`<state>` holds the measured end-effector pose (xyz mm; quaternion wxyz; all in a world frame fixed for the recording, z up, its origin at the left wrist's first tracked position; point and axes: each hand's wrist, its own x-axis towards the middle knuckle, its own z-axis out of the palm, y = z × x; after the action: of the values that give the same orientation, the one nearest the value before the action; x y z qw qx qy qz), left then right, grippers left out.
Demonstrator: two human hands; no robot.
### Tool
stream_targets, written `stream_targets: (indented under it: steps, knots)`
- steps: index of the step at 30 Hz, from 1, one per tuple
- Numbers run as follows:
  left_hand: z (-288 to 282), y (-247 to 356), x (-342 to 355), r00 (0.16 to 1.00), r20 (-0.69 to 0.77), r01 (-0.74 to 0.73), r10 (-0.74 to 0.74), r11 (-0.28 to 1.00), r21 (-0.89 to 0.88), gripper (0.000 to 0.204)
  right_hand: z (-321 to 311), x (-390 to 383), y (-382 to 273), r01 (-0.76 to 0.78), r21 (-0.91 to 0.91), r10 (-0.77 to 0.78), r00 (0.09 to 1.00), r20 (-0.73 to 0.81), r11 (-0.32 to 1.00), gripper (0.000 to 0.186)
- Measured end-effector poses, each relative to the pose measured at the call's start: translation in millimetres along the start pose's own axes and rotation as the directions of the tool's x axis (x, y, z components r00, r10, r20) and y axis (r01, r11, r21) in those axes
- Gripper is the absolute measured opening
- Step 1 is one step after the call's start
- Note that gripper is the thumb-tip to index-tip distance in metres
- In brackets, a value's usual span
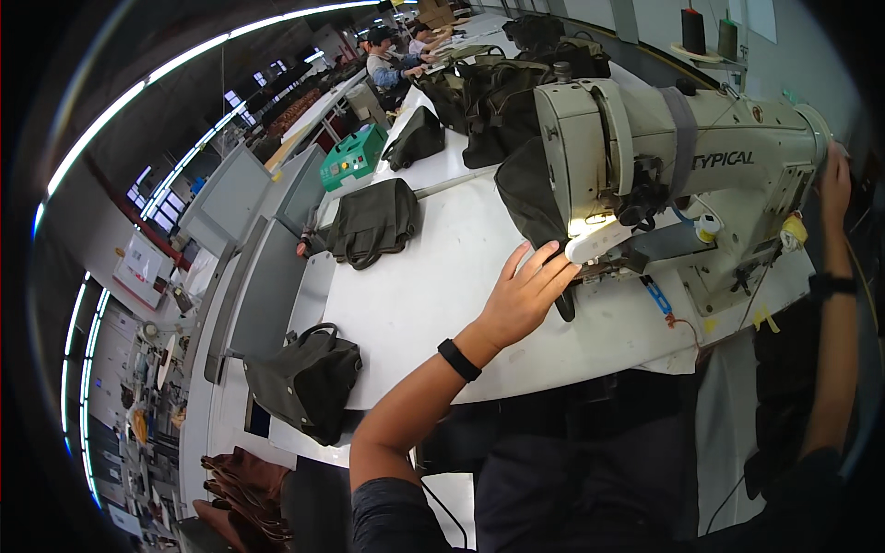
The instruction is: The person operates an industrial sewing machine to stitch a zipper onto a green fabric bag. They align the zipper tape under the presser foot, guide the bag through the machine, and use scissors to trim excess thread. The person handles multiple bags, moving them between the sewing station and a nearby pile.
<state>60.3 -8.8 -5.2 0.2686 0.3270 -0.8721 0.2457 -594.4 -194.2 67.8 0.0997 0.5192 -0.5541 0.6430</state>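
My left hand [524, 300] reaches to the sewing head with its fingers stretched out and slightly apart. The fingertips rest at the edge of a dark olive fabric bag [535, 198] that lies under the sewing machine [737, 147]. A small lamp lights the needle area, and a white, rounded device [597, 243] sits just beyond my fingertips. The needle and the stitched spot are hidden. At the far right, my right hand [835, 180] is curled against the machine's handwheel [813, 131]; some of its fingers are out of sight behind the rim.
Dark handled bags [373, 221] lie left on the white table [442, 304], one near its front edge [309, 378]. More bags [498, 88] are piled beyond the machine. A green box [354, 157] stands far left. Blue-handled snips [656, 295] lie beside the machine base. Other people [387, 69] work far off.
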Motion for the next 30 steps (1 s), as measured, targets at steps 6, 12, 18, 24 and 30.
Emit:
stream_targets:
  steps: [6,12,18,24,30]
  knots:
    - [-14.8,-31.4,34.6,0.972,0.222,-0.078,0.075,0.997,0.007,0.079,-52.8,46.6,52.1,0.057,0.046,-0.063,0.986,0.154,0.997,0.060]
    - [10.7,-44.5,38.2,0.955,0.228,-0.150,0.188,0.973,-0.175,0.109,-21.7,112.1,-34.6,0.091,-0.255,-0.029,0.971,0.236,0.963,0.069]
    - [29.3,-50.9,40.9,0.963,0.077,-0.262,0.258,0.964,0.040,0.063,-26.9,21.6,-37.6,-0.136,0.016,0.137,0.981,-0.138,0.991,0.074]
    - [40.7,-60.4,33.0,0.981,-0.046,-0.188,0.187,0.982,-0.018,0.045,-13.5,0.8,-69.8,-0.163,-0.033,0.155,0.972,-0.175,0.986,0.073]
    - [65.2,-68.8,10.8,0.998,-0.024,-0.054,0.057,0.992,0.110,0.059,-9.4,5.6,-68.7,-0.229,-0.008,0.224,0.958,-0.180,0.973,0.073]
